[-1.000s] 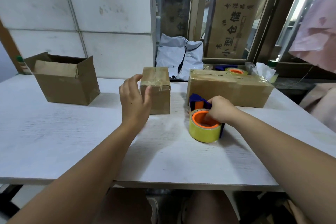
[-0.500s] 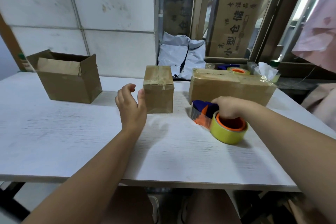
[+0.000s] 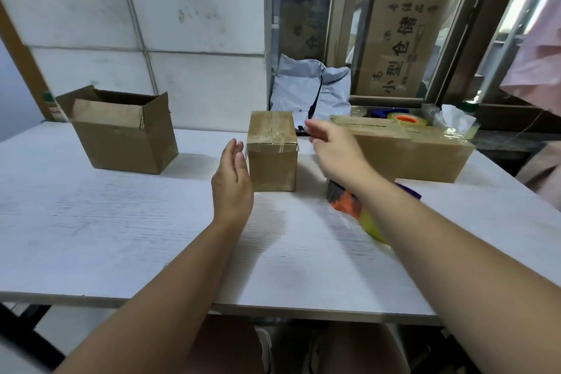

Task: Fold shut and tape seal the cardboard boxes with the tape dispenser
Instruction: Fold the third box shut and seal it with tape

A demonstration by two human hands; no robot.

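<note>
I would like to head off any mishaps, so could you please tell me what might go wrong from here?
1. The tape dispenser lies on the table just under the right forearm; drawing that arm back could knock it away.
2. The left hand and right hand are open near the small box; an uneven grab might tip it.
3. The open box has its flaps up and could be overlooked.

A small packing or stock room: brown cardboard boxes (image 3: 121, 143) on a white wooden counter (image 3: 121, 237), grey plastic mailing bags (image 3: 303, 91) at its far edge, printed storage cartons (image 3: 400, 39) stacked behind.
</note>
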